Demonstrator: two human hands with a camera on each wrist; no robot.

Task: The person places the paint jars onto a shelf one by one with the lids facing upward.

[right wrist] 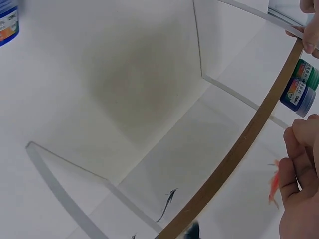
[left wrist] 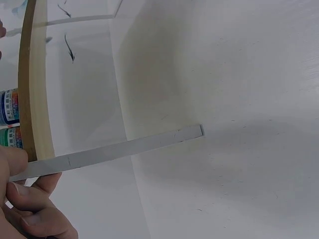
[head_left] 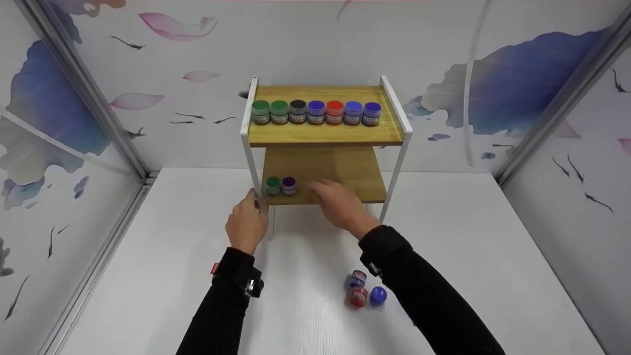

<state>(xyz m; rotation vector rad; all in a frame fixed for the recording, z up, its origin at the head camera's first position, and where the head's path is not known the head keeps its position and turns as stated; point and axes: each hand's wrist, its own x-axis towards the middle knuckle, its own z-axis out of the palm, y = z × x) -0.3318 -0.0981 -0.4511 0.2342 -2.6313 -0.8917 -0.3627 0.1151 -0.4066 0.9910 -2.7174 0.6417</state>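
My left hand (head_left: 246,224) grips the left front leg (left wrist: 124,148) of a small two-tier wooden shelf rack (head_left: 325,135) with a white frame. A green-lidded paint jar (head_left: 272,185) and a purple-lidded paint jar (head_left: 289,185) stand side by side at the left of the lower board. Just right of the purple-lidded jar, my right hand (head_left: 340,207) hovers over the lower board's front edge, a little blurred. In the right wrist view its fingers (right wrist: 294,149) are loosely bent, apart from the jars, with nothing visible in them.
Several paint jars with green, black, blue, red and purple lids stand in a row on the upper board (head_left: 315,134). On the white table (head_left: 197,296), a blue jar (head_left: 358,278), a red jar (head_left: 358,297) and another blue-lidded jar (head_left: 378,296) lie close together near my right forearm.
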